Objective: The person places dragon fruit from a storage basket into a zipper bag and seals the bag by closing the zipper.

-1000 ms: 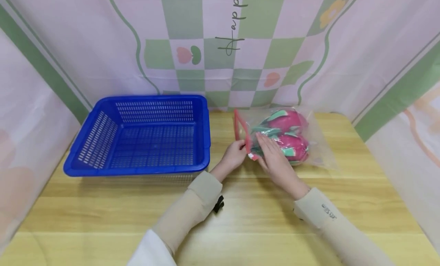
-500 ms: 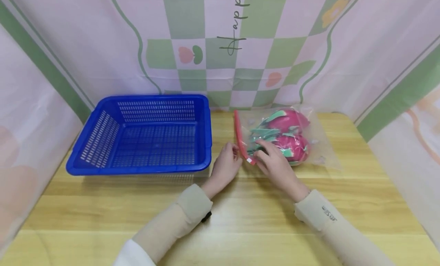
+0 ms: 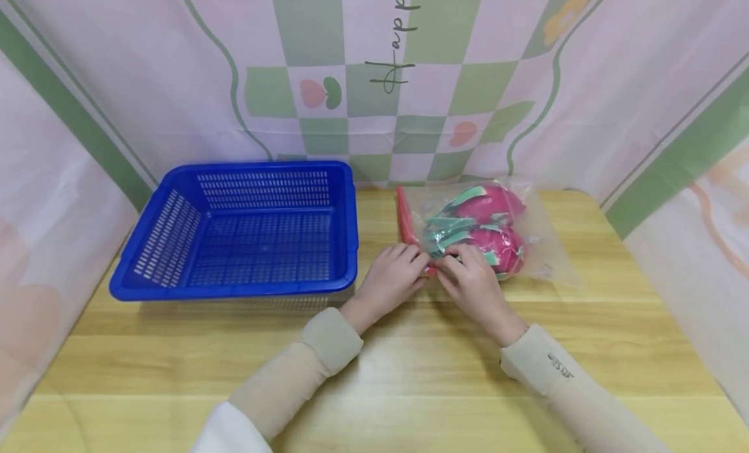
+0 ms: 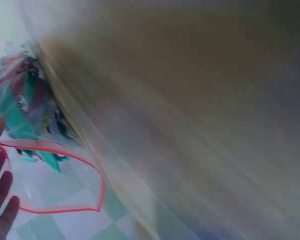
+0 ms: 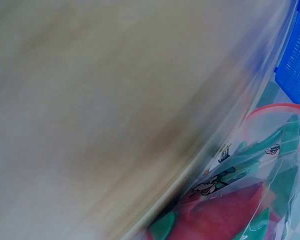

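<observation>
A clear zip bag (image 3: 541,245) with a red closure strip lies at the right of the table in the head view. Inside it are two pink dragon fruits (image 3: 493,204) with green leaf tips, side by side. My left hand (image 3: 389,279) pinches the near corner of the red strip, by the small slider (image 3: 430,270). From the other side my right hand (image 3: 475,289) pinches the bag at that same corner. The left wrist view shows the bag's red-rimmed mouth (image 4: 65,210) standing apart as a loop, near the left hand's fingers (image 4: 7,192). Fingertips are partly hidden.
A blue plastic basket (image 3: 350,232) with slotted walls stands left of the bag, with nothing in it. The wooden table (image 3: 409,388) stretches in front. A patterned curtain (image 3: 433,89) hangs behind and at both sides.
My left hand drew back from the red strip, then returned to its near corner. The right hand's fingers, earlier flat on the bag, have pulled in to that corner.
</observation>
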{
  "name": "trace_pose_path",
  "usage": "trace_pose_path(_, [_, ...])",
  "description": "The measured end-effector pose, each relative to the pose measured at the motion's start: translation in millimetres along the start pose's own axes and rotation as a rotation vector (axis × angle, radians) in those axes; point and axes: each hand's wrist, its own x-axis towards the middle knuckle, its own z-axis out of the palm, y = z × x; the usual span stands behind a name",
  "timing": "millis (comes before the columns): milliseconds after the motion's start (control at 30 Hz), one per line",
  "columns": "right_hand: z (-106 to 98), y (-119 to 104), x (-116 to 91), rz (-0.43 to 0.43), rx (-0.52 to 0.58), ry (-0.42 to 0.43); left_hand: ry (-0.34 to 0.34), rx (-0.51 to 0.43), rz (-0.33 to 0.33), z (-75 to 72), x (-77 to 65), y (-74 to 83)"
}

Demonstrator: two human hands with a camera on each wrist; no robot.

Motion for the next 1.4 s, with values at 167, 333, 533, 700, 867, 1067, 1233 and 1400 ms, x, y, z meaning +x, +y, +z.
trace_pose_path(167, [1,-2,1,-0.002,-0.001,0.011,0.089,0.038,0.035,4.4,-0.8,-6.2])
trace_pose_path(333, [0,-3,2,-0.016,0.006,0.012,0.166,0.013,0.062,6.5,-1.6,-9.2])
trace_pose_path(533, [-3,-2,7,-0.069,0.031,0.032,0.208,0.003,0.067,6.4,-0.1,-9.4])
trace_pose_path(700, [-4,-2,9,-0.086,0.052,0.032,0.22,-0.033,0.061,5.9,2.7,-9.3])
trace_pose_path(867, [-4,-2,10,-0.139,0.038,0.038,0.18,0.01,0.099,5.6,3.6,-11.2])
trace_pose_path(1067, [-3,-1,7,-0.269,-0.034,0.048,0.222,0.19,0.258,8.0,4.3,-16.8])
trace_pose_path(1233, [-7,-2,7,-0.338,-0.073,0.064,0.256,0.223,0.251,13.3,7.6,-21.1])
trace_pose_path(1400, [-13,-6,7,-0.407,-0.071,0.109,0.285,0.262,0.131,17.5,12.2,-25.0])
